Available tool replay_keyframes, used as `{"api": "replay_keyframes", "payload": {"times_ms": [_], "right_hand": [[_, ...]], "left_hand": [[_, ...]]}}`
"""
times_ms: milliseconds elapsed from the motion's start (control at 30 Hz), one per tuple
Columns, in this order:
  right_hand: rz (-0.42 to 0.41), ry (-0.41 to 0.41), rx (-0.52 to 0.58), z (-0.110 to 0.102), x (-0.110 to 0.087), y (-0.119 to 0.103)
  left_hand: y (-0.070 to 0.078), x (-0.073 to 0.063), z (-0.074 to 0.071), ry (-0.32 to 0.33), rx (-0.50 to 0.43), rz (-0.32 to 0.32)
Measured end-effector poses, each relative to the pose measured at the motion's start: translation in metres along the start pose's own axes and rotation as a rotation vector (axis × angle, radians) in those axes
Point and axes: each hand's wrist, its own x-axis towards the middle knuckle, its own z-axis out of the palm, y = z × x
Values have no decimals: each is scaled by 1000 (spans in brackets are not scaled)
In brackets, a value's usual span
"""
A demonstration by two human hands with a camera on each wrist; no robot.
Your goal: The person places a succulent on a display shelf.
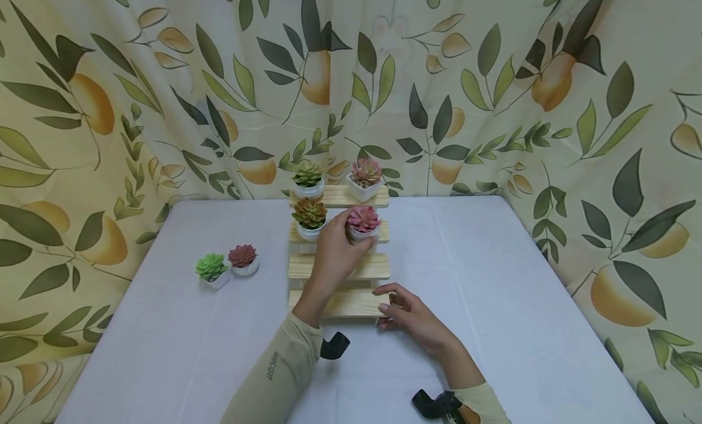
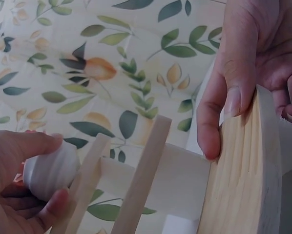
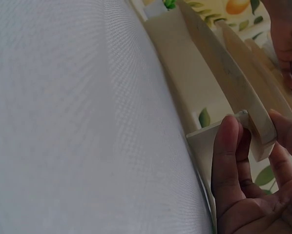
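Observation:
My left hand (image 1: pixel 336 248) grips a small white pot with a pink artificial succulent (image 1: pixel 364 219), at the right end of the second step from the top of a wooden tiered stand (image 1: pixel 356 303). In the left wrist view its fingers wrap the white pot (image 2: pixel 52 168); whether the pot bears on the step cannot be told. My right hand (image 1: pixel 417 319) holds the right end of the lowest step, thumb and fingers pinching the board (image 3: pixel 258 122) in the right wrist view. Beside the left hand, an orange-brown succulent (image 1: pixel 309 213) stands on the same step.
On the top step stand a yellow-green succulent (image 1: pixel 308 174) and a pale pink one (image 1: pixel 365 172). Left of the stand, a bright green succulent (image 1: pixel 211 267) and a dark red one (image 1: pixel 243 257) sit on the white tablecloth (image 1: pixel 219 351). A leaf-patterned curtain (image 1: pixel 395 77) hangs behind.

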Motion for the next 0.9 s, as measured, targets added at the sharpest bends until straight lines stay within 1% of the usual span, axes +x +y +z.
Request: {"api": "replay_keyframes", "payload": {"times_ms": [267,600,900], "right_hand": [[4,-6,-4,0,0,-1],[-1,-10,2,-1,1,0],[7,-15,-2,-1,1,0]], "left_hand": [[1,-1,2,30,-1,-23],[1,-4,5,44,-21,-50],[-2,-8,8,52,-17,-24]]}}
